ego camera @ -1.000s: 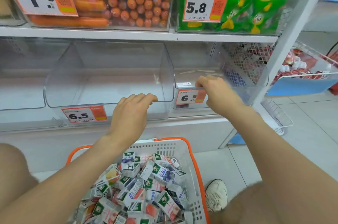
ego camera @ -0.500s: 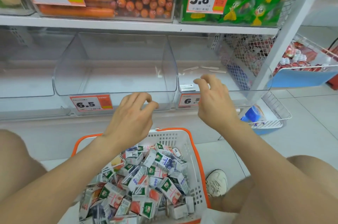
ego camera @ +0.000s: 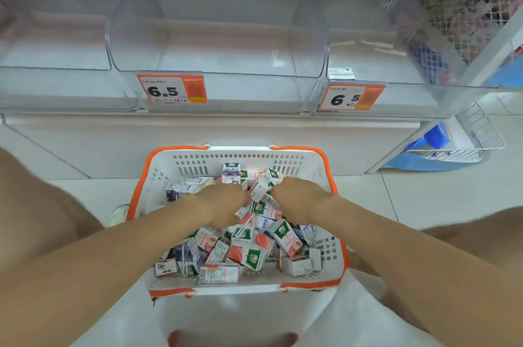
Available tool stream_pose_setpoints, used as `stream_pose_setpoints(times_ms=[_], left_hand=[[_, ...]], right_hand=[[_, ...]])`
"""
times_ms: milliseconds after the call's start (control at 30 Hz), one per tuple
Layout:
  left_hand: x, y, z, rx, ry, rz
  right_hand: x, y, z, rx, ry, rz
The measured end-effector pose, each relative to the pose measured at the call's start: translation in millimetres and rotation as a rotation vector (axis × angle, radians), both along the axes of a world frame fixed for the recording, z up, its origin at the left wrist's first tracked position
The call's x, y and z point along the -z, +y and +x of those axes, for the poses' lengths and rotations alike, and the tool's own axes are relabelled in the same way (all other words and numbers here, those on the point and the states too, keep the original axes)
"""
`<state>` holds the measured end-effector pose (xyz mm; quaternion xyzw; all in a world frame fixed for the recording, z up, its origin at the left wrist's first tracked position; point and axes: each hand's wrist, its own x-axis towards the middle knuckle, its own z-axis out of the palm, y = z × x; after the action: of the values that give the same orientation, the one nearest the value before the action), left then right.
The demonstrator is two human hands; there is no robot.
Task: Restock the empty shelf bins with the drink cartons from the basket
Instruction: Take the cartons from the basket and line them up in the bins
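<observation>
Drink cartons lie heaped in the white basket with the orange rim. It sits on the floor just in front of the shelf, between my knees. None has reached the shelf. The clear middle bin, the right bin and the left bin show no cartons inside, so I judge the restocking to be at its very start, with the whole heap left to move.

Both my hands are down in the far half of the heap. My left hand and right hand are close together, with one white carton tilted up between them. I see only their backs. The fingers are buried among the cartons, so I cannot tell whether either hand has closed round a carton or merely rests on the pile.

My forearms cover part of the heap, and how deep it goes is hidden. The left bin is cut off at the frame edge, so I cannot vouch for all of it. The right bin has a small white label at its front lip and a few pale strips on its floor, and I cannot make out what the strips are. The goods behind the mesh at far right are a blur. The price tags read 6.5, but the small print on them and on the cartons is too fine to read.
</observation>
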<state>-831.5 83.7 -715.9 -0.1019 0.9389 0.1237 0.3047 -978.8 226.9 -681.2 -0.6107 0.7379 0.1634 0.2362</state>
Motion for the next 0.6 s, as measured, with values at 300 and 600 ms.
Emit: stream_pose_setpoints(times_ms=[300, 600], left_hand=[[44.8, 7.2, 7.8, -0.012, -0.054, -0.039], [47.7, -0.3, 4.8, -0.193, 0.015, 0.016]], right_hand=[[70.1, -8.2, -31.1, 0.314, -0.101, -0.062], [102.5, -5.0, -22.5, 0.296, -0.039, -0.046]])
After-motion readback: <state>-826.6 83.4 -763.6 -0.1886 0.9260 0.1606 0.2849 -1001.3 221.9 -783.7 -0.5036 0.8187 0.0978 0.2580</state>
